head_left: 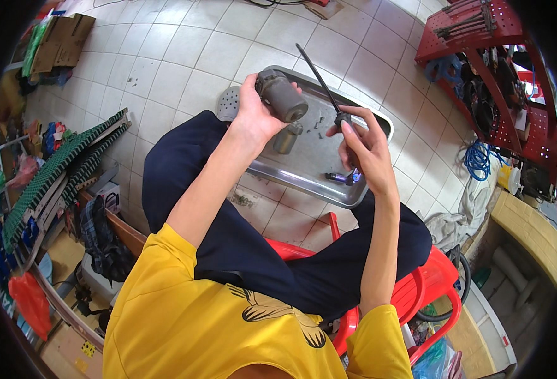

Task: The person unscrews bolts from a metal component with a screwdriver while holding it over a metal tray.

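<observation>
My left hand (pixel 256 120) is wrapped round a dark grey cylindrical motor-like part (pixel 282 96), held tilted above a shallow metal tray (pixel 291 179). In my right hand (pixel 367 148) is a screwdriver (pixel 319 79); its long dark shaft points up and to the left, away from me, and its tip is apart from the grey part. A smaller dull metal cylinder (pixel 285 140) stands in the tray below my left hand. Several small dark bits (pixel 319 125) lie on the tray's bottom. Near its front right corner is a small blue-purple shiny object (pixel 343 178), whose kind is unclear.
A red perforated metal tool rack (pixel 474 54) stands at the far right, with coiled blue hose (pixel 477 161) beside it. Green patterned folded panels (pixel 70 180) lean at the left. I sit on a red plastic chair (pixel 426 294). Cardboard (pixel 60 41) rests at the far left.
</observation>
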Available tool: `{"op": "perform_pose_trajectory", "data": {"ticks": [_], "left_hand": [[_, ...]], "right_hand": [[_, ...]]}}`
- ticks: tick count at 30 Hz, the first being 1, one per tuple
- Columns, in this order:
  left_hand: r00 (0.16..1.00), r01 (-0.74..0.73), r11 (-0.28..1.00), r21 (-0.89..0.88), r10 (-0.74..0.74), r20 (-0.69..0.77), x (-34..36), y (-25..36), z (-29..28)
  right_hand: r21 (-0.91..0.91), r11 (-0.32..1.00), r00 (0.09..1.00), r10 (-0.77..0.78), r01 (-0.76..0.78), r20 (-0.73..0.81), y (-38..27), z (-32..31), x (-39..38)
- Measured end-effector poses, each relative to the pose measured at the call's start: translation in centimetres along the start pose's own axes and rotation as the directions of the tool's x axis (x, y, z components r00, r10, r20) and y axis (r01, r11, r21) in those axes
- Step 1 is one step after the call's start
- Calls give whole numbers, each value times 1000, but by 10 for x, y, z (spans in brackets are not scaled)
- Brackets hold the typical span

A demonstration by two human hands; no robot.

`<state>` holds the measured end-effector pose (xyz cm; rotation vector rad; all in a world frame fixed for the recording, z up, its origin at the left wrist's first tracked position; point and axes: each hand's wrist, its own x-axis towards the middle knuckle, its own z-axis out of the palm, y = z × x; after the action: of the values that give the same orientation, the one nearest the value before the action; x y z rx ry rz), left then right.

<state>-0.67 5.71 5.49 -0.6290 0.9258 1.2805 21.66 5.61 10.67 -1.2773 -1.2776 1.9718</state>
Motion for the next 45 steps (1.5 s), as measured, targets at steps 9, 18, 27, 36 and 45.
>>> {"op": "perform_pose_trajectory", "data": {"ticks": [9, 18, 27, 36, 45], "left_hand": [[997, -48, 997, -56, 44, -69, 6, 0, -5], [998, -38, 999, -37, 35, -55, 5, 4, -6], [995, -46, 999, -23, 44, -86, 0, 3, -2], [996, -33, 999, -26, 31, -85, 1, 3, -2], [997, -10, 999, -42, 7, -79, 0, 1, -2]], "right_hand": [[-113, 985, 988, 141, -134, 58, -6, -20, -5], [-120, 980, 982, 170, -159, 88, -8, -20, -5], [-146, 977, 981, 169, -155, 91, -7, -18, -5], [-150, 979, 983, 152, -135, 107, -4, -21, -5], [-148, 978, 980, 164, -146, 114, -5, -22, -7]]}}
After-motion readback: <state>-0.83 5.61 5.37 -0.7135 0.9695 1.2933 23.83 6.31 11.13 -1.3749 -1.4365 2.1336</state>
